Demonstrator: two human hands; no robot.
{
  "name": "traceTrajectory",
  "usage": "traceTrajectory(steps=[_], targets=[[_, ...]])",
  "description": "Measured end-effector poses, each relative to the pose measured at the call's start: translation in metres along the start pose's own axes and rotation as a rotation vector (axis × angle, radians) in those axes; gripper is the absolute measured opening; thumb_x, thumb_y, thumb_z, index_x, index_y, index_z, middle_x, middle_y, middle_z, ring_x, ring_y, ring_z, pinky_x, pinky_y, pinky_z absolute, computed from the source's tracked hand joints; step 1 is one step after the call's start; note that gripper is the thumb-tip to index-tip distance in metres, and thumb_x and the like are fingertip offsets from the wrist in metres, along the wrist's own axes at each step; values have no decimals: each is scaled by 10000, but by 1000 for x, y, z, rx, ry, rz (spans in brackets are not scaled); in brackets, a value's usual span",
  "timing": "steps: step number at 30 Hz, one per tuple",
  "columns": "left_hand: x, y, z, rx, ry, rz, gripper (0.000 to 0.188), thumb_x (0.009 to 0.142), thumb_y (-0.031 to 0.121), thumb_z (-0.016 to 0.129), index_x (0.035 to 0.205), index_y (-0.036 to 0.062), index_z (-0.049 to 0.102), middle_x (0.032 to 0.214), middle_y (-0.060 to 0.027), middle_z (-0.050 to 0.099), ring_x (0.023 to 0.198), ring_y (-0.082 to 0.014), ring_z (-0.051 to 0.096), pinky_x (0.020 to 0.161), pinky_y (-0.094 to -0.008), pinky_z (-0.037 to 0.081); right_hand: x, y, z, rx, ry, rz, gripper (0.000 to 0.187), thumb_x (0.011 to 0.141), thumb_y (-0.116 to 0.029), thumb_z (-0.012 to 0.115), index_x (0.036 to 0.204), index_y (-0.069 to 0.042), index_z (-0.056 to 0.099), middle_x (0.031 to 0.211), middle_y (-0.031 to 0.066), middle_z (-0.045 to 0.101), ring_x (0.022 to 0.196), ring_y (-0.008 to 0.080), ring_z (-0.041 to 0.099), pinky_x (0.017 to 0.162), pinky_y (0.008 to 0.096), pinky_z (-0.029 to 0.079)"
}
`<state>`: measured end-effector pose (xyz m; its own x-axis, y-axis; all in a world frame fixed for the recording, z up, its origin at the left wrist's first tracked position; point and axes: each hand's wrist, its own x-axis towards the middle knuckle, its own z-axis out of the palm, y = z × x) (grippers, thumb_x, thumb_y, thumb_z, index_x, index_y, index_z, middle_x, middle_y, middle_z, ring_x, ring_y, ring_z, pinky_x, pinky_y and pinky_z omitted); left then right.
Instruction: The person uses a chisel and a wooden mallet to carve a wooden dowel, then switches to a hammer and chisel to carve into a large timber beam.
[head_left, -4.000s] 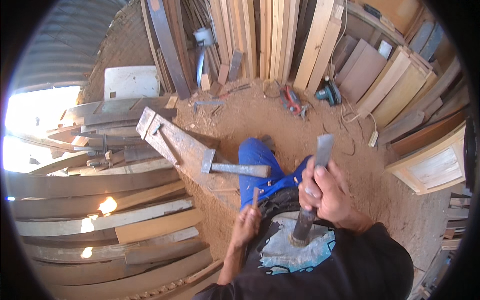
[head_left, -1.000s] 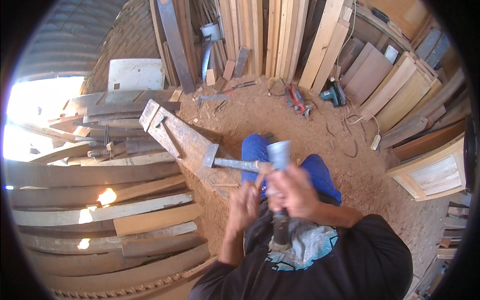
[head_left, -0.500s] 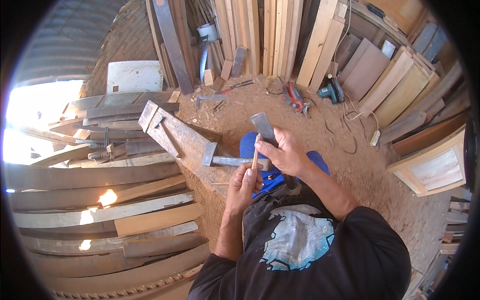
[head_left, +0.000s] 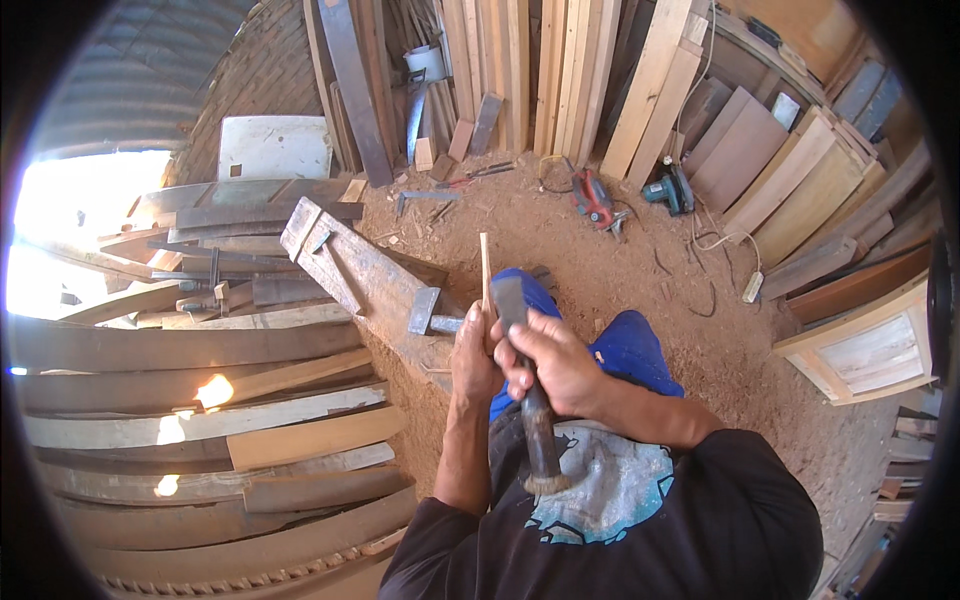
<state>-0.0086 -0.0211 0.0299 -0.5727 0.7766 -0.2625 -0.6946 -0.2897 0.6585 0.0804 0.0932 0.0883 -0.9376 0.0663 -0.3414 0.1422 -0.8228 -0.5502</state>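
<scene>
My left hand (head_left: 472,355) is closed round a thin wooden stick (head_left: 485,262), which stands nearly upright with its top end sticking out above my fingers. Close beside it, my right hand (head_left: 560,365) grips a wide chisel (head_left: 540,440). The chisel's grey metal blade points away from me, right next to the stick, and its dark handle runs back toward my shirt. Whether blade and stick touch, I cannot tell. Beyond my left hand a hammer (head_left: 423,311) lies on a worn wooden plank (head_left: 375,275), its handle partly hidden by my hand.
Stacked boards (head_left: 200,400) fill the left side. Tall timber (head_left: 480,70) leans along the back. A red power tool (head_left: 594,200) and a teal power tool (head_left: 668,190) rest on the sawdust-covered ground, with a cable near them. A framed wooden panel (head_left: 860,335) stands at the right.
My right hand has drawn the chisel down toward me, its handle end now over my shirt. The stick has turned more upright and shows higher. My right knee has shifted to the right.
</scene>
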Motion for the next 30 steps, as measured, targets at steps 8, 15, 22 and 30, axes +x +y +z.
traceTrajectory(steps=[8, 15, 22, 30], targets=[[-24, 16, 28, 1270, 288, 533, 375, 1020, 300, 367, 1017, -4, 587, 901, -176, 613, 806, -202, 593, 708, -361, 469, -24, 7, 18, -66, -112, 76, 190, 1009, -261, 436, 1030, -75, 465, 702, -28, 386, 500, 41, 381, 484, 256, 422], [-63, -17, 10, 1434, 219, 551, 384, 1024, 294, 354, 925, -4, 575, 648, -97, 536, 564, -258, 533, 549, -380, 415, -54, -28, 19, -42, -20, -137, 203, 999, -280, 451, 1016, -78, 458, 656, -4, 395, 466, 68, 362, 453, 271, 404], [-51, -26, -14, 283, 250, 128, 439, 1029, 381, 344, 841, 43, 553, 568, -5, 462, 489, -117, 436, 463, -269, 347, -27, -28, -5, 13, 87, -99, 161, 1005, -243, 435, 1005, -84, 459, 686, -15, 414, 477, 48, 358, 462, 254, 397], [1, 22, 3, 484, 104, 248, 415, 1028, 417, 359, 918, 73, 564, 686, 14, 517, 595, -82, 479, 554, -237, 412, -18, 8, 25, -35, -156, 153, 202, 1005, -279, 445, 996, -79, 473, 679, -27, 408, 488, 48, 383, 480, 253, 419]])
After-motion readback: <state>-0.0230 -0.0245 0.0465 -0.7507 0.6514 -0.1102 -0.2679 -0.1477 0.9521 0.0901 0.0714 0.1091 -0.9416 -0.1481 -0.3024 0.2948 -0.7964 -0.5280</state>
